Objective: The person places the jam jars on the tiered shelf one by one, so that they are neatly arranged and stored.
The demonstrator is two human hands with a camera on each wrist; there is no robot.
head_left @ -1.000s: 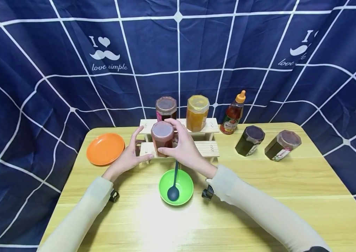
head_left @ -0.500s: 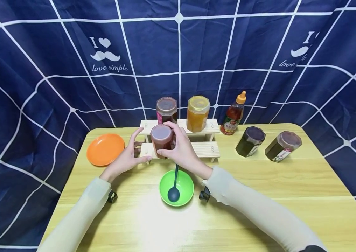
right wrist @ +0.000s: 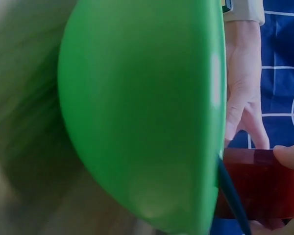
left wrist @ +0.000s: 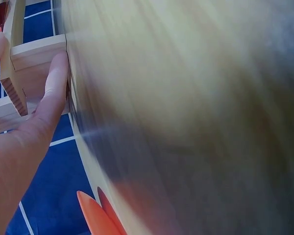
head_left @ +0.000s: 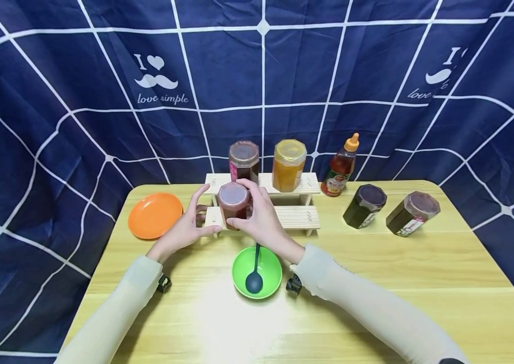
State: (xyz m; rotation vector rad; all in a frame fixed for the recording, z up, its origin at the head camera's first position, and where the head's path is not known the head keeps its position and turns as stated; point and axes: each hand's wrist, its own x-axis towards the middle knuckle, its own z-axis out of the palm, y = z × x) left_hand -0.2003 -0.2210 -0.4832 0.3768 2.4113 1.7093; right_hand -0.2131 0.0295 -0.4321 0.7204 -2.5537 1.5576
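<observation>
My right hand holds a jar of reddish jam, its thumb in front and fingers behind. The jar stands upright at the left part of the lower tier of the two-tier wooden rack; the right wrist view shows the red jar from the side. My left hand grips the rack's left end, thumb at the front and other fingers partly hidden behind. In the left wrist view one finger of the left hand lies against the rack. A dark jar and a yellow jar stand on the upper tier.
A green bowl with a dark spoon is in front of the rack. An orange plate lies left. To the right stand an orange-capped sauce bottle and two dark jars, one black, one with a pink-edged label.
The right hand has brought the jam jar slightly down and to the left over the lower tier. The left hand keeps its place on the rack. The head view has shifted a little.
</observation>
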